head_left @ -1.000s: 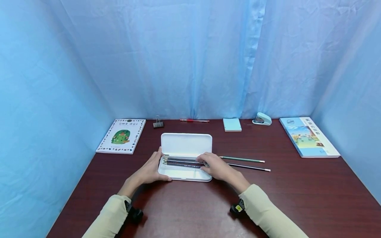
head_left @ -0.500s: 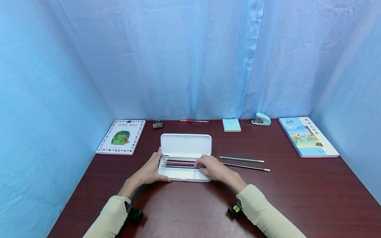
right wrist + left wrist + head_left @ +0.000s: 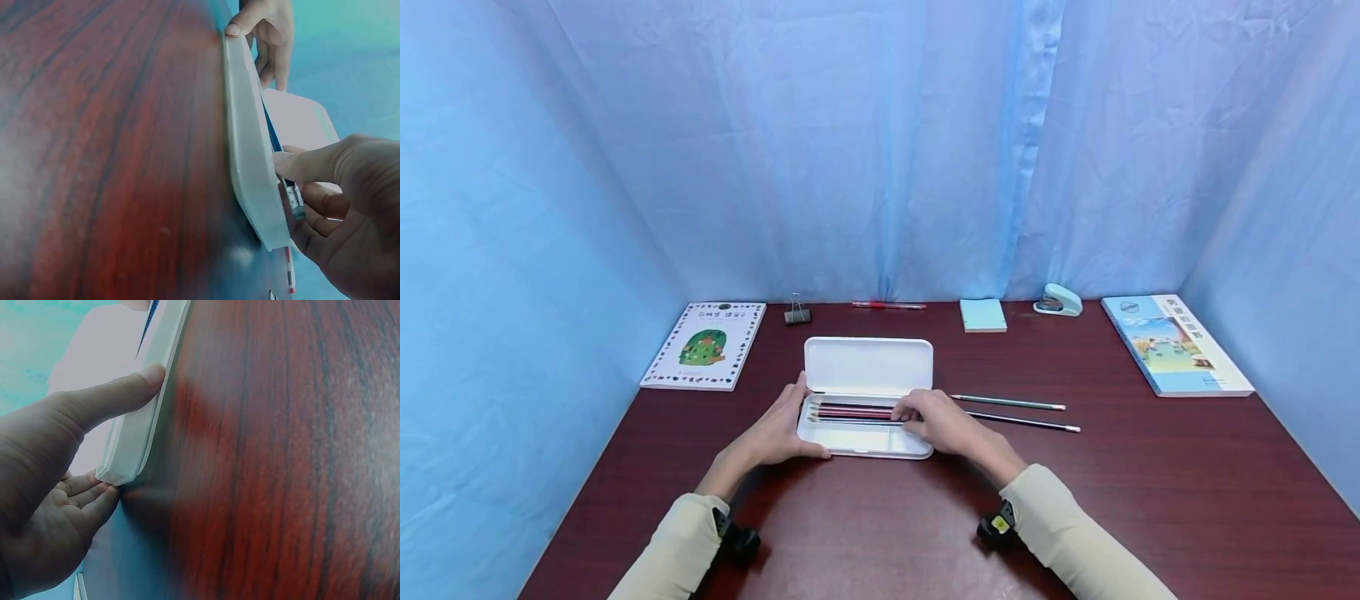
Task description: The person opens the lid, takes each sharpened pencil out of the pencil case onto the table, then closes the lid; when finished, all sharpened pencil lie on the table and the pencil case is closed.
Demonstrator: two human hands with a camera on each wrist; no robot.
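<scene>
A white pencil case (image 3: 850, 440) lies open on the table, its lid (image 3: 868, 365) raised at the back. Several pencils (image 3: 850, 412), dark and red, lie lengthwise in it with their points to the left. My left hand (image 3: 778, 427) grips the case's left end, the thumb on its front wall and the fingers behind the corner. Over the right half, my right hand (image 3: 936, 421) pinches a dark blue pencil (image 3: 292, 199) near its eraser end. The other pencils' right ends are hidden under this hand.
Right of the case lie a green pencil (image 3: 1011, 402) and a dark pencil (image 3: 1030, 422). Along the back are a binder clip (image 3: 798, 315), red pen (image 3: 889, 305), sticky notes (image 3: 983, 316) and stapler (image 3: 1060, 301). Books stand at left (image 3: 706, 346) and right (image 3: 1176, 346).
The bunched pencils now lie spread side by side in the case, with a red one showing. My right hand has shifted slightly left; my left hand keeps its grip.
</scene>
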